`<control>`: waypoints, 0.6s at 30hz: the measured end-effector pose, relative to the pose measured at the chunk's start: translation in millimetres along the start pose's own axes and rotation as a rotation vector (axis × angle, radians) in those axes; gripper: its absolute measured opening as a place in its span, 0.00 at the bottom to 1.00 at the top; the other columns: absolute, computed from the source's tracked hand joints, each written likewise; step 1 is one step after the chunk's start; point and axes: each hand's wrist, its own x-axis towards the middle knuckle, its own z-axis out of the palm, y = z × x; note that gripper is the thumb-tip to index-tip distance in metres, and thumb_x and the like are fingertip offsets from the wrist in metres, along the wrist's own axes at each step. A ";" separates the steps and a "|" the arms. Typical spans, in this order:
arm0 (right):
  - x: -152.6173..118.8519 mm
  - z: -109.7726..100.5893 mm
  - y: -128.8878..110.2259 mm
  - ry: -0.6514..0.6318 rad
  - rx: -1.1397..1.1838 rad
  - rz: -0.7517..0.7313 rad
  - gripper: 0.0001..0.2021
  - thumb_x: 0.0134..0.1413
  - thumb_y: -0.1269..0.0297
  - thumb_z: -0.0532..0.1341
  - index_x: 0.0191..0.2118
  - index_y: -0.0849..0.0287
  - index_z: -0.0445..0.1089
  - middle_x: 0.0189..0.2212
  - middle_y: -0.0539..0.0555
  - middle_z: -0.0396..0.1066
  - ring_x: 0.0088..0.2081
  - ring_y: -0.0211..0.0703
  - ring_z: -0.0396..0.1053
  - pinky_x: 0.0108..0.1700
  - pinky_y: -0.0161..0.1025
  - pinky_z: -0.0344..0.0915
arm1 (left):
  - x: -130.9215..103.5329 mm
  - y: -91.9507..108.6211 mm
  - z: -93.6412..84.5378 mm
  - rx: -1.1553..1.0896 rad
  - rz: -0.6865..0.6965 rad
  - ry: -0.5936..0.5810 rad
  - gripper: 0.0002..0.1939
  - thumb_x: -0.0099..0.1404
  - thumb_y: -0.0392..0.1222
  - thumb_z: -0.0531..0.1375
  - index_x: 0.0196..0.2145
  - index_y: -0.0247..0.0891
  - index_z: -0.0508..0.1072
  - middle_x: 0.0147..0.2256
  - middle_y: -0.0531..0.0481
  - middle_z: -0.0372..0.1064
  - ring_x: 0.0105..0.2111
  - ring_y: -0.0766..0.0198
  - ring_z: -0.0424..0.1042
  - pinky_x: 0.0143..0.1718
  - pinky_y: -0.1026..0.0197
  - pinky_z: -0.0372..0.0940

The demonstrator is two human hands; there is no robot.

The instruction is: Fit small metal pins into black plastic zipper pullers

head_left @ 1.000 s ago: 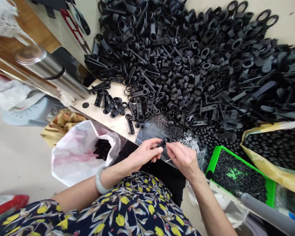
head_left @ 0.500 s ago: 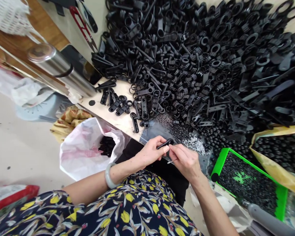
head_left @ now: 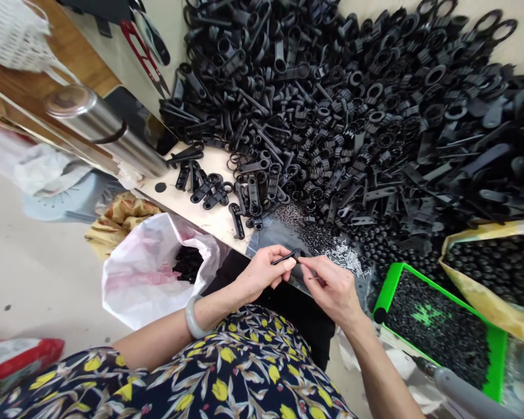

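My left hand point(head_left: 262, 276), wearing a pale bangle point(head_left: 194, 317), is closed around a slim black plastic handle-like part point(head_left: 289, 256) over the table's front edge. My right hand point(head_left: 334, 288) pinches at the part's far end. A thin metal rod-like piece point(head_left: 314, 278) pokes out from under its fingers; what the fingertips press is too small to make out. Just beyond lie small silver pins point(head_left: 344, 256), tiny black pieces point(head_left: 314, 235) and brownish bits point(head_left: 288, 215). Several black levers point(head_left: 209, 189) rest to the left.
A large heap of black plastic parts point(head_left: 332, 105) covers the table behind. On the left are a steel flask point(head_left: 100, 128), red scissors point(head_left: 142, 52) and a white bag point(head_left: 135, 276). At right are a green tray point(head_left: 386, 294), a yellow sack point(head_left: 484, 294) and a grey-handled tool point(head_left: 463, 390).
The view has shifted slightly. Both hands stay together at the black part; my right hand has turned a little and the metal piece lies more level, showing less.
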 end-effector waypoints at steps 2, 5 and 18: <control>-0.9 -8.6 -2.8 -0.024 0.017 0.096 0.12 0.70 0.67 0.58 0.54 0.57 0.73 0.39 0.53 0.75 0.28 0.35 0.69 0.34 0.34 0.68 | 0.0 2.4 -1.8 -0.057 -0.006 -0.013 0.22 0.61 0.55 0.69 0.40 0.34 0.71 0.22 0.57 0.68 0.15 0.77 0.53 0.16 0.70 0.44; -4.2 -21.0 -8.6 -0.123 -0.056 0.219 0.18 0.71 0.63 0.56 0.63 0.56 0.66 0.45 0.55 0.72 0.33 0.38 0.71 0.40 0.37 0.71 | -0.5 6.6 -3.6 -0.109 -0.023 -0.012 0.22 0.60 0.55 0.70 0.39 0.34 0.71 0.22 0.57 0.68 0.15 0.78 0.52 0.17 0.70 0.43; -10.2 -13.5 -22.9 -0.193 -0.315 0.052 0.18 0.75 0.70 0.49 0.62 0.61 0.68 0.35 0.53 0.72 0.34 0.38 0.72 0.40 0.34 0.71 | -3.2 5.7 -5.1 -0.165 -0.013 -0.003 0.21 0.62 0.53 0.70 0.42 0.33 0.74 0.22 0.57 0.66 0.16 0.78 0.52 0.18 0.70 0.42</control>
